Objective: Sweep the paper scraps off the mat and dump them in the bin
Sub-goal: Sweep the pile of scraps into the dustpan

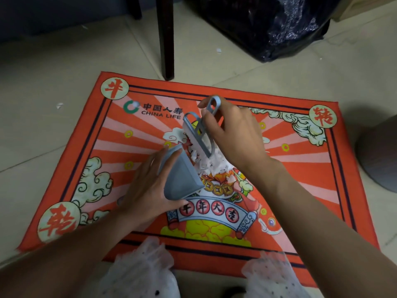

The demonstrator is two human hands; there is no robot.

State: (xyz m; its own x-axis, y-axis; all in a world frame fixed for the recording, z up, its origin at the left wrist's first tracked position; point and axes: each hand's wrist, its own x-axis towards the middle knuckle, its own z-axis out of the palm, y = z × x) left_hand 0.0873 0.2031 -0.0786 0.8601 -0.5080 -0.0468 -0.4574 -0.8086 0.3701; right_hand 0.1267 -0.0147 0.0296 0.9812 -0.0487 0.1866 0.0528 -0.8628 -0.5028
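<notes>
White paper scraps (211, 163) heaped near the middle of a red-orange printed mat (300, 168), between a small grey dustpan (182, 179) and a grey hand brush (200, 130). Dustpan tilted on edge just left of the heap, open mouth turned toward it, gripped from behind by the left hand (146, 190) with fingers curled around its back and thumb along its lower rim. Brush angled over the heap, white bristles touching the scraps, handle pinched in the right hand (234, 136), fingers closed on it. Mat lying flat on pale beige floor tiles (53, 136), printed with sunburst stripes, clouds, coins, Chinese characters and the words "CHINA LIFE". A few stray white flecks on the tiles beyond the mat's left and far edges. Dark furniture leg (167, 39) standing just past the mat's far edge. Black plastic bin bag (275, 26) at the far right, well apart from the heap. Grey rounded object (380, 155) at the right edge, partly cut off. White dotted fabric (146, 269) at the bottom, over the knees.
</notes>
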